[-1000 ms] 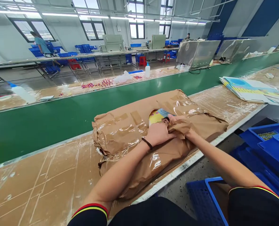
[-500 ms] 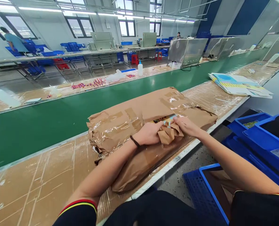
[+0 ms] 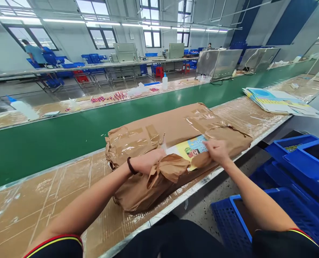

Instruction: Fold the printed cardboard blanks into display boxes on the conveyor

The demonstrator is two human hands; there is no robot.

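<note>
A large package in brown wrapping paper (image 3: 172,120), bound with clear tape, lies on the bench in front of me. Its paper is torn open in the middle, baring a printed sheet (image 3: 194,147) in yellow, blue and white with a cartoon face. My left hand (image 3: 152,160) is closed on a crumpled flap of the torn paper (image 3: 172,168) at the left of the opening. At the opening's right end, my right hand (image 3: 216,149) is closed in a fist on the paper's edge. The fingertips of both hands are partly hidden.
A green conveyor belt (image 3: 68,132) runs behind the package. Flat printed cards (image 3: 280,102) are stacked on the bench to the right. Blue crates (image 3: 224,215) stand below at my right. Across the belt are a squeeze bottle (image 3: 165,82) and small red-and-purple pieces (image 3: 120,95).
My left hand has pulled left and down with the paper, and my right hand has shifted slightly right. The tear has widened, showing much more of the printed sheet.
</note>
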